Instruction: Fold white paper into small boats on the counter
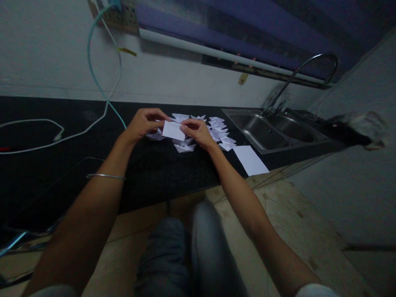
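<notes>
A folded piece of white paper (173,131) is held up between both hands, above the black counter. My left hand (145,122) pinches its upper left edge with thumb and forefinger. On the other side, my right hand (197,131) grips its right edge, thumb in front. Behind and below the hands lie several folded white paper boats (219,131), partly hidden by the held paper and fingers. One folded boat (185,147) shows just under the held piece. Flat sheets of white paper (251,160) rest to the right, near the counter's front edge.
A steel double sink (262,138) with a curved faucet (305,70) is set into the counter (173,177) at right. White and teal cables (89,130) run across the left side and up the wall. A dark plastic bag (355,128) sits right of the sink.
</notes>
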Demonstrator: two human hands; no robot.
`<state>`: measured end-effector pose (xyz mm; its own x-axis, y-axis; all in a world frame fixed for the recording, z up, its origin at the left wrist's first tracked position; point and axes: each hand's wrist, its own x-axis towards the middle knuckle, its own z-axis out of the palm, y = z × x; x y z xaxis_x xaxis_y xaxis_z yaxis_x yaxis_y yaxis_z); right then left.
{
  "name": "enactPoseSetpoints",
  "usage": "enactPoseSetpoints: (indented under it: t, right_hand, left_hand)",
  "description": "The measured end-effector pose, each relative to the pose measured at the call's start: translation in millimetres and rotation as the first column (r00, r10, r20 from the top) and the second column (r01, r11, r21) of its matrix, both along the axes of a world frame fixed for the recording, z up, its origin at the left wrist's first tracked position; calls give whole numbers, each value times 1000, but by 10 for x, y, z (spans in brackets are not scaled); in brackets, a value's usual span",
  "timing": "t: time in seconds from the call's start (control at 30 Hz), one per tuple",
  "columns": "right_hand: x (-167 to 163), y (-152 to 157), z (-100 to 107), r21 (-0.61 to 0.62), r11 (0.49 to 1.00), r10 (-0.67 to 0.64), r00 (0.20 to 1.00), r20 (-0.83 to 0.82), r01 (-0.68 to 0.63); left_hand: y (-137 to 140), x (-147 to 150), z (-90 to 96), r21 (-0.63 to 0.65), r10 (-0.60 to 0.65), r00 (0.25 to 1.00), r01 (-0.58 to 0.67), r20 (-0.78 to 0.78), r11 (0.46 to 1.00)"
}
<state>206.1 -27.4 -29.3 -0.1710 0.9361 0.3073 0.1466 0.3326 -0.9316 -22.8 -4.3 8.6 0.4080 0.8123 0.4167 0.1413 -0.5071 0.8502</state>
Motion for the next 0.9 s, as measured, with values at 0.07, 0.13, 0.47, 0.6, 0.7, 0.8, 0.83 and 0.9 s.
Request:
enactPoseSetpoints:
  t: [0.07, 0.13, 0.47, 0.6, 0.7, 0.8, 0.83, 0.9]
  right_hand:
    - [-4, 4, -15, 48, 999, -23, 1000, -9, 24]
    - [-9, 2, -21, 89, 996, -24, 1000, -11, 25]
    - [-19, 5, -7, 136, 990, -11, 999, -45, 17]
    - [-22, 11, -10, 131, 991, -31, 999, -25, 34]
    - [-61, 11, -28, 107, 994, -30, 999, -17, 32]
    - [-84, -15, 2, 104, 994, -33, 998, -50, 38]
    - [-67, -37, 44, 123, 990, -55, 995, -78, 65]
    - [26, -104, 192, 190, 964, -159, 974, -160, 188]
  left_hand:
    - [22, 0, -16, 6, 12, 1000, -12, -1, 1000]
    - [41, -2, -25, -13, 32, 999, -31, 15, 999]
    - [52, 23, -9, -225, -112, 985, 139, 129, 964]
    - [29, 108, -48, -68, -121, 991, 117, -52, 991]
    - [17, 141, -75, 78, -111, 989, 119, -102, 990]
    - [32, 138, -106, 105, -65, 994, 74, -87, 992]
    - [42, 134, -117, 102, -56, 995, 64, -79, 993]
    - [63, 127, -138, 101, -50, 997, 56, -67, 993]
